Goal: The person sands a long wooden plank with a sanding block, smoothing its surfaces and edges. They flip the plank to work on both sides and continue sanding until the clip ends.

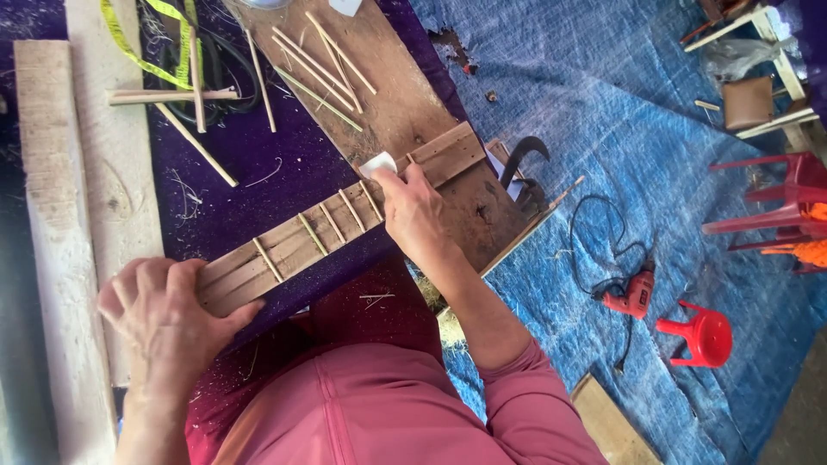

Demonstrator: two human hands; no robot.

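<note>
A long narrow wooden slat piece (301,245) lies slantwise in front of me, with several thin bamboo strips set across it. My left hand (164,310) grips its near end. My right hand (413,211) rests on the slat farther up and pinches a small white piece (377,164), perhaps sandpaper, against the wood. The far end of the slat (448,151) lies on a wide brown board (405,103).
Loose bamboo sticks (319,65) lie on the board and on the purple cloth (258,172). A yellow tape measure (146,47), pale planks (60,198), a curved black blade (525,155), a red drill (633,293), a red stool (702,336) and red chairs (784,202) stand on blue tarp.
</note>
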